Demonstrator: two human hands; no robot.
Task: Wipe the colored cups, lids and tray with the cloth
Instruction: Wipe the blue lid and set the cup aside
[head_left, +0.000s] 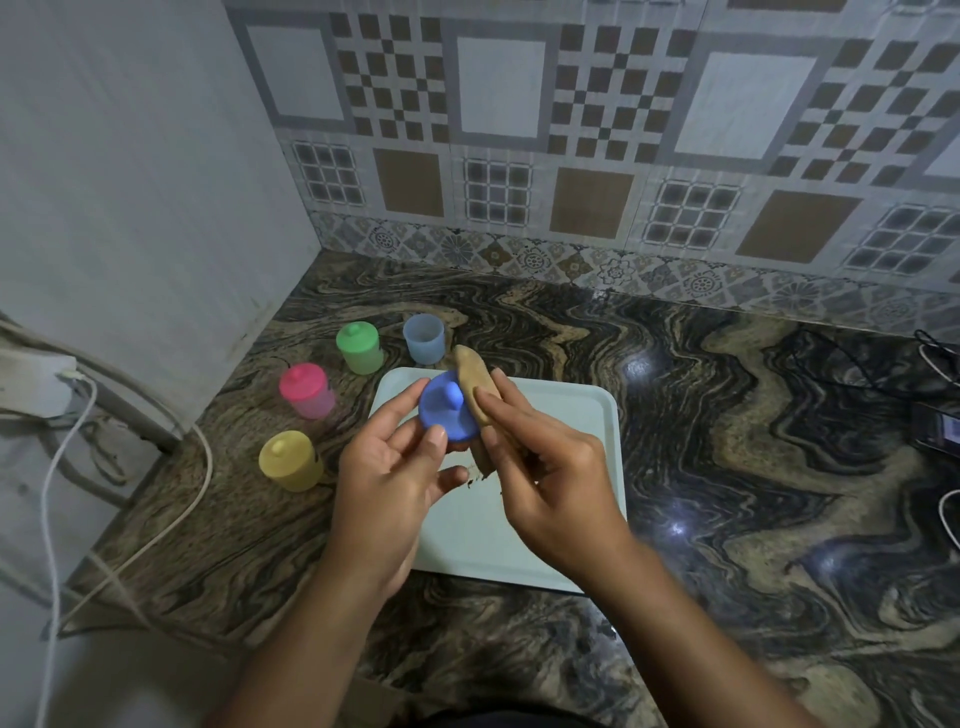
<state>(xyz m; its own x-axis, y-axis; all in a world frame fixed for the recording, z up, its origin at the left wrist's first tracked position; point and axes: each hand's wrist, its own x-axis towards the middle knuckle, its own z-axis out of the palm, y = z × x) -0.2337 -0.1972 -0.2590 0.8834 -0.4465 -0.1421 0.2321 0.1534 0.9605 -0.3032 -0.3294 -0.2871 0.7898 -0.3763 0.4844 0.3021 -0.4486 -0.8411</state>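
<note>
L hand (387, 483), lid (442, 418), cloth (474, 378) over tray (584, 410)

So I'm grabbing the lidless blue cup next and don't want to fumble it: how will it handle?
The blue cup looks like thin, translucent plastic, so probably light and slightly squeezable. It stands upright behind the tray, so a sideways push may tip it; being round, it would then likely roll. The glossy counter may let it slide.

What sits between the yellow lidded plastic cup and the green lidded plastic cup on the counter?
The pink lidded plastic cup stands between them, apart from both, as the head view shows.
</note>
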